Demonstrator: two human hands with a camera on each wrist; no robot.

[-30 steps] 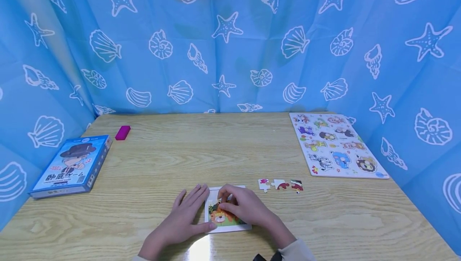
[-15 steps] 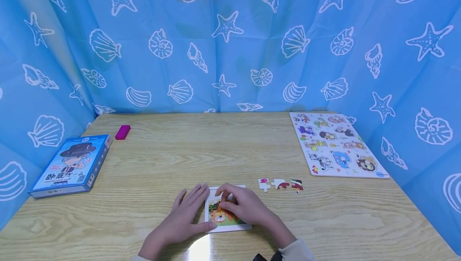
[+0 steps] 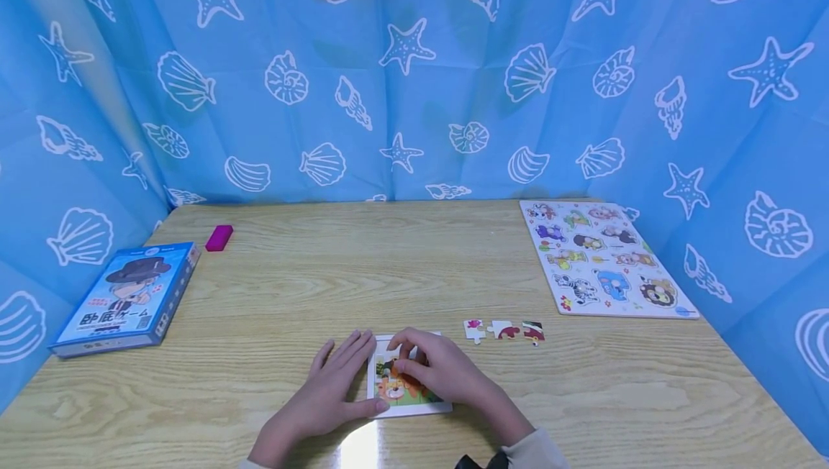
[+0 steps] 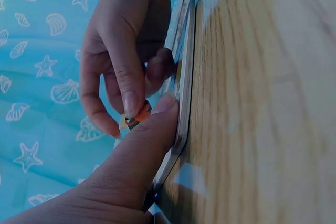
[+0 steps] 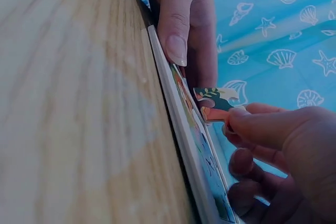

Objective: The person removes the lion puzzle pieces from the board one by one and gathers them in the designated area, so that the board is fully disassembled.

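Observation:
A small jigsaw board [image 3: 414, 411] with a white rim and an orange animal picture lies near the table's front. My left hand [image 3: 330, 390] rests along its left side, fingers straight, the thumb on its lower left corner. Over the board, my right hand [image 3: 440, 368] pinches a jigsaw piece [image 5: 219, 97] between thumb and fingertips. That piece is teal, orange and cream, and looks raised and tilted above the board in the right wrist view. Part of the picture is hidden beneath the right hand. Three loose pieces, the middle one [image 3: 505, 331] white and dark red, lie right of the board.
A blue game box [image 3: 129, 296] lies at the left, with a magenta block [image 3: 219, 237] behind it. On the right is a white animal puzzle board [image 3: 602, 260]. A blue shell-patterned curtain [image 3: 401, 116] encloses the back and sides of the wooden table [image 3: 356, 267].
The head view has shifted very slightly. Both hands stay in nearly the same places at the board, with the right fingers lifted a touch.

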